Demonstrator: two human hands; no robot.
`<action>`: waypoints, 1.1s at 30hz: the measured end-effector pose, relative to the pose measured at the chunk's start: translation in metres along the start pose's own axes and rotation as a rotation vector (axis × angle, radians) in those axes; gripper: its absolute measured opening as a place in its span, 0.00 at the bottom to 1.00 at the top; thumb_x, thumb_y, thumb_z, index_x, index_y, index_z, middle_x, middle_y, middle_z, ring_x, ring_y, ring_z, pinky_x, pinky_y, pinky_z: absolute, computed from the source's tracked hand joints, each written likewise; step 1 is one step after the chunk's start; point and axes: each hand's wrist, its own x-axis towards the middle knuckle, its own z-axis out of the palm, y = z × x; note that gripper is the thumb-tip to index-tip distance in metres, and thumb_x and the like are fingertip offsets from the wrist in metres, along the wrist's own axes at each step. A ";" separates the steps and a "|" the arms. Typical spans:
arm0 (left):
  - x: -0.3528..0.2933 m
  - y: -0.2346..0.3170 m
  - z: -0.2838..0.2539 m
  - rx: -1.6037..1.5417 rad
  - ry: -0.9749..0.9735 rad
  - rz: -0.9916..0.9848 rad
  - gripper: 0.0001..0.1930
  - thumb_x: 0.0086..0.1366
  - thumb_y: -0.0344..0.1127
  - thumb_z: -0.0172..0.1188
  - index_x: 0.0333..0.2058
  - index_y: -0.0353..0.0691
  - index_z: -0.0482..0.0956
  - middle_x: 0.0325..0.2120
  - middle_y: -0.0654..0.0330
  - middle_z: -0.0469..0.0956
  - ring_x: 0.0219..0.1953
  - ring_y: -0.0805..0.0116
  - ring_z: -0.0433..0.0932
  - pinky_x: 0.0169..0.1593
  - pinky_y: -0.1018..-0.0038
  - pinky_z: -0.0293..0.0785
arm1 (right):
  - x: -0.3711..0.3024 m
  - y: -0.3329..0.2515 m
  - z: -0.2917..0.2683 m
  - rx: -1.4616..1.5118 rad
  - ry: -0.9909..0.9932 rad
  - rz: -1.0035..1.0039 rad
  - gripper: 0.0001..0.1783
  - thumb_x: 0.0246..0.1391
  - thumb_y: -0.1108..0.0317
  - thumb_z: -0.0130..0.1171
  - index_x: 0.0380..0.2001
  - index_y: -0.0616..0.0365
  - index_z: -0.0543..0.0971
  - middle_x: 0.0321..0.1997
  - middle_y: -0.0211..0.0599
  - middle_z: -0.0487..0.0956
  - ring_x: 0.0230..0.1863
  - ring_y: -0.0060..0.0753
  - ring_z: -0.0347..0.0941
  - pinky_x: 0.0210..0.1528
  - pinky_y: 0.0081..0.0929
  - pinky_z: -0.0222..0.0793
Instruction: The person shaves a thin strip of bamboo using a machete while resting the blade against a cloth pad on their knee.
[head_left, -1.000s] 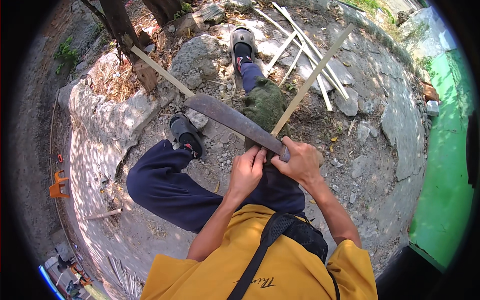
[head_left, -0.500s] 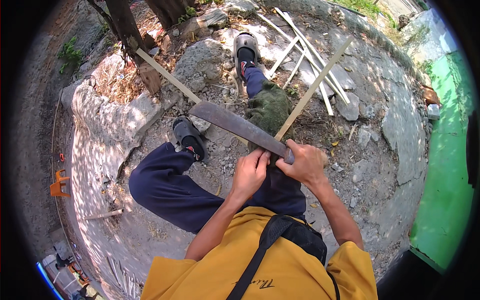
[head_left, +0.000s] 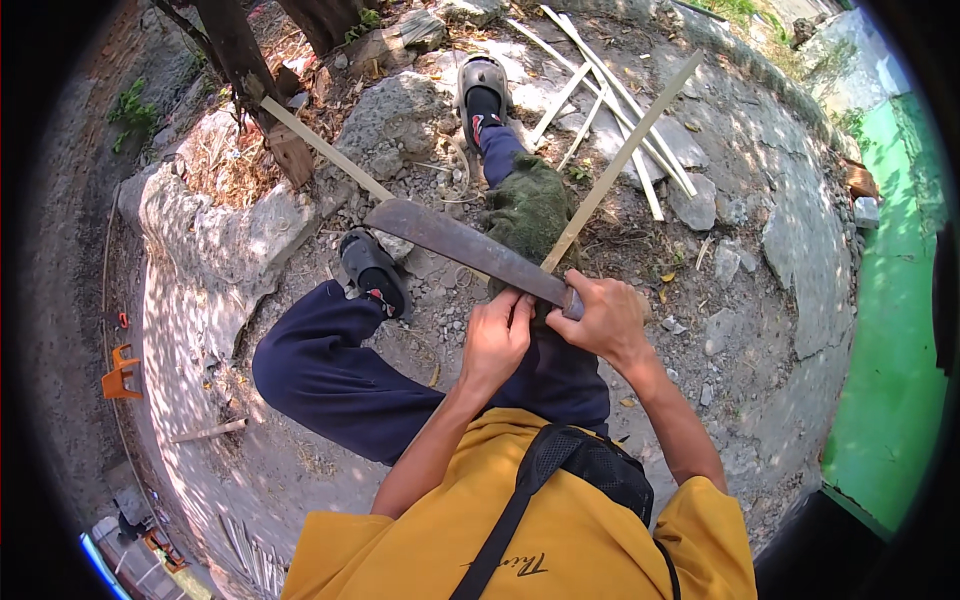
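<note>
My right hand (head_left: pixel 608 318) is closed around the handle of a machete (head_left: pixel 450 243). Its dark, worn blade slants toward the upper left across my outstretched leg. Two pale bamboo strips spread apart in a V: the left bamboo strip (head_left: pixel 325 148) passes beneath the blade, and the right bamboo strip (head_left: pixel 628 152) rises to the upper right. Just below the blade my left hand (head_left: pixel 497 338) pinches near where the strips converge; the exact spot is covered by fingers and blade. A dark green cloth (head_left: pixel 528 208) lies over my leg under the strips.
Several loose pale strips (head_left: pixel 612 95) lie on the rubble beyond my foot. Tree trunks (head_left: pixel 238 60) and broken concrete (head_left: pixel 385 125) stand at the upper left. A green wall (head_left: pixel 880 330) borders the right. An orange plastic chair (head_left: pixel 120 374) is far left.
The whole view has shifted slightly, moving the ground and legs a little up and left. Both hands keep their hold, and the machete and strips stay almost the same relative to each other.
</note>
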 end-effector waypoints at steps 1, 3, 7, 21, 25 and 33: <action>0.000 0.001 0.000 -0.011 0.009 -0.014 0.16 0.78 0.35 0.57 0.30 0.32 0.78 0.15 0.60 0.70 0.18 0.75 0.67 0.24 0.70 0.62 | 0.000 -0.001 -0.001 -0.002 -0.036 0.003 0.25 0.40 0.52 0.71 0.39 0.57 0.84 0.23 0.50 0.82 0.28 0.58 0.82 0.34 0.50 0.78; -0.005 0.003 -0.005 -0.021 0.015 -0.027 0.16 0.78 0.35 0.57 0.30 0.32 0.78 0.15 0.60 0.71 0.18 0.75 0.67 0.25 0.70 0.62 | 0.002 0.000 -0.002 -0.003 -0.072 0.009 0.25 0.40 0.52 0.71 0.39 0.57 0.84 0.23 0.50 0.82 0.28 0.57 0.82 0.34 0.50 0.78; -0.040 0.001 -0.032 0.075 -0.119 -0.201 0.13 0.77 0.35 0.57 0.34 0.32 0.79 0.18 0.52 0.76 0.18 0.61 0.75 0.26 0.65 0.67 | 0.004 0.001 -0.007 0.002 -0.008 0.062 0.24 0.40 0.52 0.71 0.38 0.57 0.84 0.23 0.50 0.82 0.29 0.57 0.82 0.34 0.50 0.78; -0.015 0.001 -0.013 0.089 -0.041 -0.038 0.15 0.77 0.35 0.57 0.31 0.33 0.79 0.15 0.54 0.73 0.16 0.67 0.73 0.24 0.66 0.65 | -0.002 -0.008 -0.008 -0.064 -0.068 -0.026 0.22 0.44 0.49 0.71 0.33 0.56 0.81 0.22 0.47 0.83 0.26 0.54 0.83 0.32 0.49 0.79; -0.019 0.002 -0.016 0.092 -0.032 -0.024 0.14 0.77 0.35 0.57 0.31 0.33 0.79 0.17 0.53 0.74 0.17 0.65 0.74 0.25 0.66 0.66 | 0.001 -0.001 -0.002 -0.050 -0.032 -0.015 0.22 0.44 0.49 0.71 0.34 0.55 0.81 0.22 0.48 0.82 0.26 0.54 0.83 0.32 0.49 0.79; -0.053 0.011 -0.045 0.158 -0.112 -0.167 0.12 0.78 0.34 0.57 0.34 0.33 0.78 0.20 0.50 0.79 0.19 0.52 0.80 0.25 0.63 0.68 | 0.000 -0.005 -0.008 -0.041 -0.008 0.047 0.24 0.43 0.50 0.71 0.37 0.57 0.84 0.22 0.52 0.82 0.28 0.57 0.83 0.35 0.50 0.79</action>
